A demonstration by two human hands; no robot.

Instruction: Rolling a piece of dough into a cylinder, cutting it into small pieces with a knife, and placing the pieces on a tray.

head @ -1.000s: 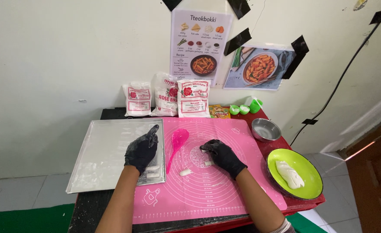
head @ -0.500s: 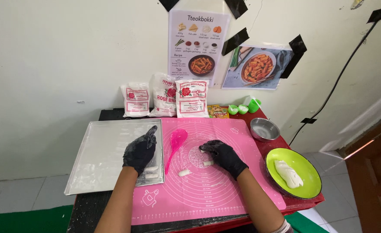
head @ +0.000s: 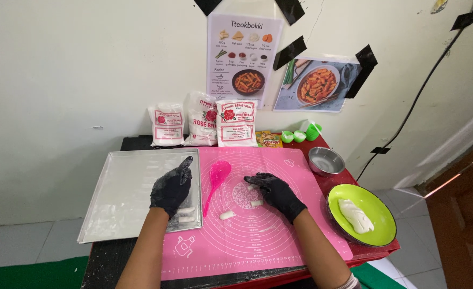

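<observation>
Bright, even daylight, soft shadows, slight sheen on the metal tray [head: 124,187]; sharp focus, wide-angle bending at edges

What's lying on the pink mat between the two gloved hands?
In the head view, a pink spoon and a small white dough piece lie between the left hand and right hand.

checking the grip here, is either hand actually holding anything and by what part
Nothing is clearly gripped. The left hand rests over white dough pieces on the metal tray; the right hand presses a dough piece on the pink mat.
</observation>
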